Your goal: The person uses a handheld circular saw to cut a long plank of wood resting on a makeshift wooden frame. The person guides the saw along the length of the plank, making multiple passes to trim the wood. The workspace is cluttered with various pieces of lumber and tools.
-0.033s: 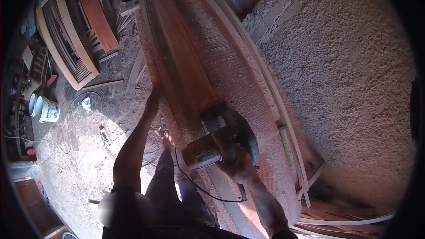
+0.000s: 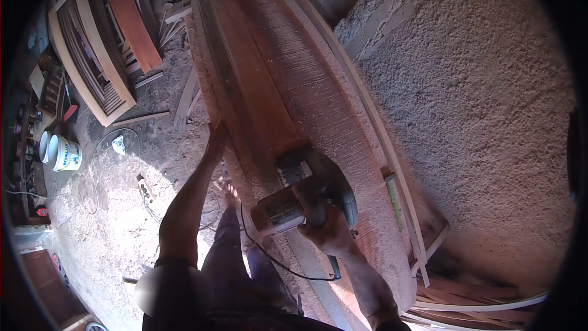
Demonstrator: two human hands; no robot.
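My right hand is closed around the rear handle of a corded circular saw. The saw sits on a long reddish-brown wooden board, and its body hides the blade. A black cord trails from the back of the handle toward my legs. Off to the left and farther forward, my left hand grips the board's left edge; its fingers are dark and partly hidden. Beneath and right of the board lies a wide rough-sawn plank dusted with sawdust.
A long thin strip runs along the plank's right side, near a green-marked piece. Slatted wooden frames lie far left. White buckets, a power strip and loose cable are on the floor. Sawdust heaps up at right.
My left hand has shifted slightly back toward me along the board's edge. The saw and my right hand look almost unmoved.
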